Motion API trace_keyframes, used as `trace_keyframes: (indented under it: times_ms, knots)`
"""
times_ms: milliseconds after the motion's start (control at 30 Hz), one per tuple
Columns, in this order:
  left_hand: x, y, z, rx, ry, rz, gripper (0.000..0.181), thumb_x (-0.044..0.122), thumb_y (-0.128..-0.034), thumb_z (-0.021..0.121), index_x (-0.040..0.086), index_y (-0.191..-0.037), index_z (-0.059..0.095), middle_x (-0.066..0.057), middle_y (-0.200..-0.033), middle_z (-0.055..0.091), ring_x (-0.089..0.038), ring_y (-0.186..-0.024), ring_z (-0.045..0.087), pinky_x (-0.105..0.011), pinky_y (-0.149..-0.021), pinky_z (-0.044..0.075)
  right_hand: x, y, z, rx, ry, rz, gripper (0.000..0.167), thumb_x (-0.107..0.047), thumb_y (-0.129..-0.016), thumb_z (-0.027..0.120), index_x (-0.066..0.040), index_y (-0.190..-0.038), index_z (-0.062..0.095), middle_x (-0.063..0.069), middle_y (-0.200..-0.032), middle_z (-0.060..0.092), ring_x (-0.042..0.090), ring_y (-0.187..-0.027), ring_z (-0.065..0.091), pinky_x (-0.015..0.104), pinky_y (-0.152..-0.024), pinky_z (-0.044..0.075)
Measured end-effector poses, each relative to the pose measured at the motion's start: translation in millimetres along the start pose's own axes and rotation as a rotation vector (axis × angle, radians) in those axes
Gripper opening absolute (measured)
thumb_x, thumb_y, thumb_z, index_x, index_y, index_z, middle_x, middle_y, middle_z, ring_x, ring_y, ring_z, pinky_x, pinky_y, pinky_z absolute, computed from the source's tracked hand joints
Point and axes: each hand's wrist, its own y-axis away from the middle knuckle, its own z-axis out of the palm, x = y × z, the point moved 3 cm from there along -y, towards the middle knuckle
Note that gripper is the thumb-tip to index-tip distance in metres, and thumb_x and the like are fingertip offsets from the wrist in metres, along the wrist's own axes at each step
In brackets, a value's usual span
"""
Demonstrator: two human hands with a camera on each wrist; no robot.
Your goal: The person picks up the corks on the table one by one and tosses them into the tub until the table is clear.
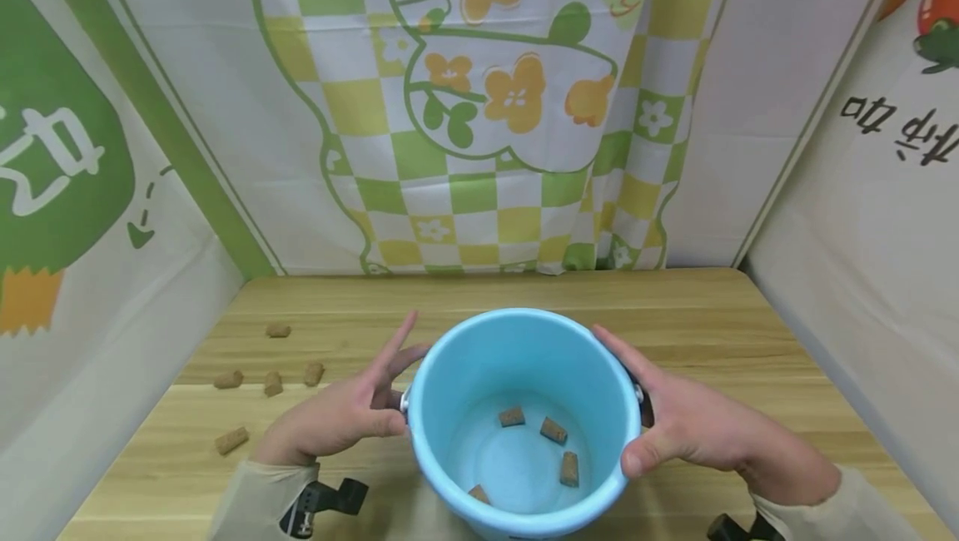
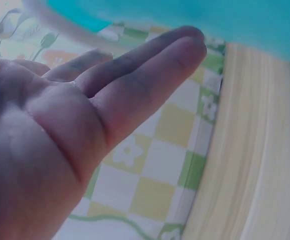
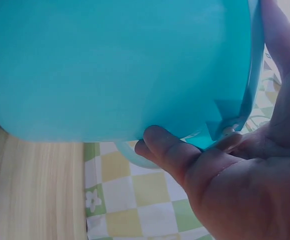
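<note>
A light blue bucket (image 1: 517,358) is in the front middle of the head view, its open top facing up. Inside lie several brown corks (image 1: 554,430). My left hand (image 1: 337,412) is at the bucket's left side by the handle joint, fingers spread and mostly straight; in the left wrist view the fingers reach out under the blurred blue wall. On the opposite side my right hand (image 1: 697,424) holds the bucket, thumb at the rim and fingers along the outer wall. The right wrist view shows its fingertips against the wall (image 3: 110,75). The bucket's base is hidden in the head view.
Several loose corks (image 1: 232,440) lie on the left of the wooden table (image 1: 674,300). A patterned cloth (image 1: 479,216) hangs behind the table's far edge. Printed cloth walls (image 1: 862,216) stand at both sides.
</note>
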Motion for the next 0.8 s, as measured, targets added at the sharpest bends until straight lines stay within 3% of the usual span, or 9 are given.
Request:
trace_keyframes:
  times_ms: [167,367,500,667,800]
  knots:
    - [3.1,9.8,-14.9,0.09,-0.079,-0.003,0.085,0.031,-0.105,0.054,0.042,-0.156,-0.014,-0.016,-0.164,0.011,-0.032,-0.107,0.066,-0.039,-0.09,0.052,-0.8,-0.2,0.1,-0.002,0.012,0.004,0.124,-0.02,-0.078,0.088,-0.03,-0.161,-0.003,0.017,-0.156,0.03,0.041,-0.129,0.044,0.039,-0.099,0.045]
    - [2.0,21.0,-30.4,0.24,-0.174,-0.117,0.071,0.031,-0.1094,0.041,0.047,-0.155,-0.011,-0.011,-0.164,0.017,-0.033,-0.104,0.067,-0.038,-0.084,0.055,-3.8,0.3,-0.1,0.012,0.058,0.022,0.124,-0.022,-0.077,0.089,-0.03,-0.16,-0.003,0.014,-0.156,0.03,0.037,-0.129,0.045,0.035,-0.1,0.043]
    - [-1.1,27.8,-39.8,0.317,-0.162,-0.167,0.074,0.027,-0.1087,0.045,0.05,-0.155,-0.009,-0.011,-0.164,0.017,-0.034,-0.096,0.07,-0.038,-0.08,0.057,-4.9,0.4,0.4,0.013,0.059,0.044,0.125,-0.023,-0.077,0.089,-0.031,-0.16,-0.004,0.013,-0.157,0.029,0.035,-0.13,0.044,0.036,-0.1,0.043]
    - [-3.2,37.4,-52.4,0.4,-0.166,-0.209,0.079,0.024,-0.1061,0.052,0.045,-0.157,-0.004,-0.014,-0.162,0.021,-0.036,-0.073,0.07,-0.043,-0.066,0.058,-5.6,0.4,0.0,0.015,0.071,0.036,0.125,-0.022,-0.077,0.089,-0.03,-0.16,-0.004,0.013,-0.156,0.03,0.035,-0.129,0.045,0.036,-0.1,0.043]
    - [-5.0,49.9,-65.1,0.486,-0.224,-0.264,0.078,0.031,-0.1034,0.057,0.045,-0.157,0.003,-0.012,-0.159,0.031,-0.023,-0.046,0.056,-0.039,-0.046,0.052,-6.2,0.4,0.0,0.019,0.084,0.034,0.125,-0.024,-0.077,0.09,-0.03,-0.16,-0.003,0.013,-0.157,0.029,0.034,-0.13,0.045,0.035,-0.1,0.043]
